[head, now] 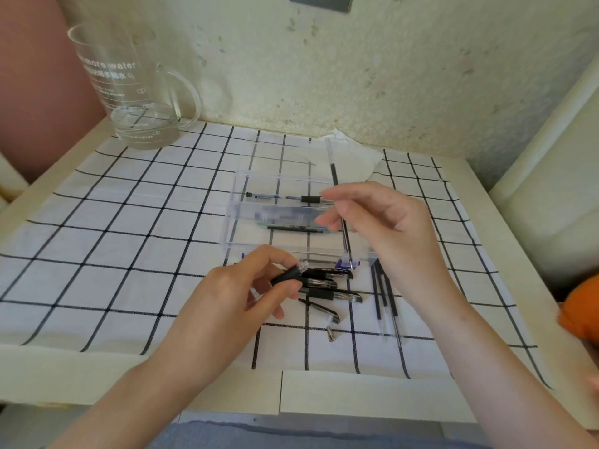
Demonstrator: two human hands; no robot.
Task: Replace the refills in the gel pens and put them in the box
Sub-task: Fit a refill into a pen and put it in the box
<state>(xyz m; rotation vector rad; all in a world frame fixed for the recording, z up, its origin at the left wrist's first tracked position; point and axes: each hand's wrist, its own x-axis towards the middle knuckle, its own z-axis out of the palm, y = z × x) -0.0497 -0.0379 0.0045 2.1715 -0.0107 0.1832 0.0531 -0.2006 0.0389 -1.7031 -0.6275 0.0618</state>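
My left hand (241, 294) grips a black gel pen barrel (288, 275), its clear threaded end pointing up and right. My right hand (385, 222) pinches a long thin refill (335, 171) held nearly upright, tip down close to the barrel's open end. Behind the hands stands a clear plastic box (241, 186) with pens lying inside (282, 197). Several black gel pens (330, 286) lie on the cloth just below the box. Loose refills (384, 293) lie to their right. A small metal pen tip (331, 333) rests in front.
A checked white cloth (129, 241) covers the cream table. A clear glass pitcher (129, 89) stands at the back left. A white tissue (353, 157) lies behind the box. Something orange (580, 312) sits at the right edge.
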